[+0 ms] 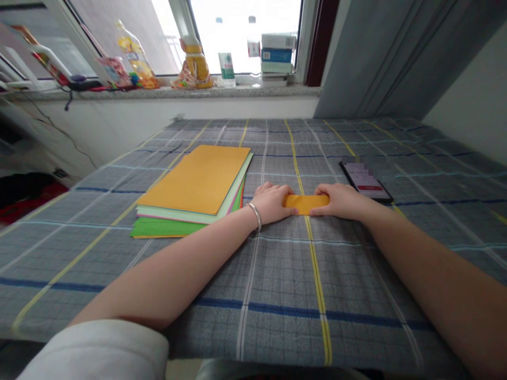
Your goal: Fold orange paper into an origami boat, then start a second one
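A small folded strip of orange paper lies level just over or on the checked cloth, its long side running left to right. My left hand, with a silver bangle at the wrist, is closed on the strip's left end. At the right end my right hand pinches it between thumb and curled fingers. Left of my hands rests a stack of coloured paper, orange on top with pale green, pink and bright green sheets below.
A phone with a lit screen lies just beyond my right hand. The checked cloth covers the surface. On the windowsill stand bottles, packets and a pile of boxes. A grey curtain hangs at the right.
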`<state>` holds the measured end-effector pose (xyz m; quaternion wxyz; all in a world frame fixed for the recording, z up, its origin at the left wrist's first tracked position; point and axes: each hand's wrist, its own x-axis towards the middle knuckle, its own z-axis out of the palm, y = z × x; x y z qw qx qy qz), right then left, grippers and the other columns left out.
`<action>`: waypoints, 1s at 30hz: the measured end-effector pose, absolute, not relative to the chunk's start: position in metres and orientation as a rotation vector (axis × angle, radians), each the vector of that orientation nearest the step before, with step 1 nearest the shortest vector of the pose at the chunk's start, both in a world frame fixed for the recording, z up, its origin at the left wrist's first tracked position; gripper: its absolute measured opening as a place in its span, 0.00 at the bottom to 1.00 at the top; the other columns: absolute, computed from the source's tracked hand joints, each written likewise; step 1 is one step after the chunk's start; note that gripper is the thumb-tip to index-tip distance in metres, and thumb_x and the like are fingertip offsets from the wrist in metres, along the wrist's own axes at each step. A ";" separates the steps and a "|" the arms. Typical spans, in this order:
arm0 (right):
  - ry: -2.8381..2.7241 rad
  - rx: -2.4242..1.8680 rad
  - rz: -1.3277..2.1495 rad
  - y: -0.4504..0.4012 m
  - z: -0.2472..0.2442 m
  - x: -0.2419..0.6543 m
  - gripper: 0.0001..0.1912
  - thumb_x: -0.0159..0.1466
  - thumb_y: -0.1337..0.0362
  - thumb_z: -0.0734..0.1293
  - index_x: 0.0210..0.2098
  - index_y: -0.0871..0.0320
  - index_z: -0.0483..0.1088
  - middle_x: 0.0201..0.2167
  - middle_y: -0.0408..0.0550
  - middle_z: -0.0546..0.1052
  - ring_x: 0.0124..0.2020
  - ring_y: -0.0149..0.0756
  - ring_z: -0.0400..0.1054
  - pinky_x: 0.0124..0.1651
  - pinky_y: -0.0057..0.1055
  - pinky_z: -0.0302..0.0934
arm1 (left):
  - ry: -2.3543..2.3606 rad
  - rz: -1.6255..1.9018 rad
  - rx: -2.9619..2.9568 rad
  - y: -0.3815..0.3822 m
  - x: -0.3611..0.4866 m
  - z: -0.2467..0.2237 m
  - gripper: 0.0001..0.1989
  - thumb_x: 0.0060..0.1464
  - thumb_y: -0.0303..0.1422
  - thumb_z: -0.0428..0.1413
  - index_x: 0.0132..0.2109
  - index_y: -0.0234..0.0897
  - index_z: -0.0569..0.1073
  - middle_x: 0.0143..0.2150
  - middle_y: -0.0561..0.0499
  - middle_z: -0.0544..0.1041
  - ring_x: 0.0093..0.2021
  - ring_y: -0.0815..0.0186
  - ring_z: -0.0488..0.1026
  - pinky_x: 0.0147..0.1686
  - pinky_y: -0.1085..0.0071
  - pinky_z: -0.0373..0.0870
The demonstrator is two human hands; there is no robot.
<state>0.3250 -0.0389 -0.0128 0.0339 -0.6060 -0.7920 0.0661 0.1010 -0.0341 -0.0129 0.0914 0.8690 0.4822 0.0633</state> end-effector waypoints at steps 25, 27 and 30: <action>-2.336 -1.703 0.663 -0.035 -0.013 0.356 0.22 0.51 0.51 0.71 0.42 0.54 0.71 0.42 0.50 0.77 0.40 0.45 0.72 0.41 0.38 0.66 | 1.364 0.021 2.582 -0.020 0.067 -0.004 0.29 0.51 0.45 0.60 0.59 0.46 0.69 0.53 0.44 0.71 0.55 0.51 0.65 0.55 0.56 0.62; -2.307 -1.691 0.735 -0.035 -0.013 0.358 0.21 0.53 0.52 0.70 0.43 0.54 0.71 0.39 0.49 0.78 0.37 0.44 0.72 0.38 0.37 0.66 | 1.356 0.033 2.573 -0.020 0.066 -0.004 0.28 0.52 0.44 0.59 0.59 0.46 0.69 0.53 0.43 0.71 0.54 0.51 0.66 0.55 0.54 0.62; -2.235 -1.671 0.693 -0.035 -0.013 0.358 0.17 0.56 0.53 0.67 0.41 0.53 0.70 0.37 0.48 0.78 0.36 0.42 0.73 0.37 0.36 0.66 | 1.337 0.060 2.562 -0.020 0.067 -0.002 0.26 0.53 0.43 0.56 0.59 0.45 0.69 0.52 0.43 0.72 0.54 0.52 0.66 0.55 0.54 0.62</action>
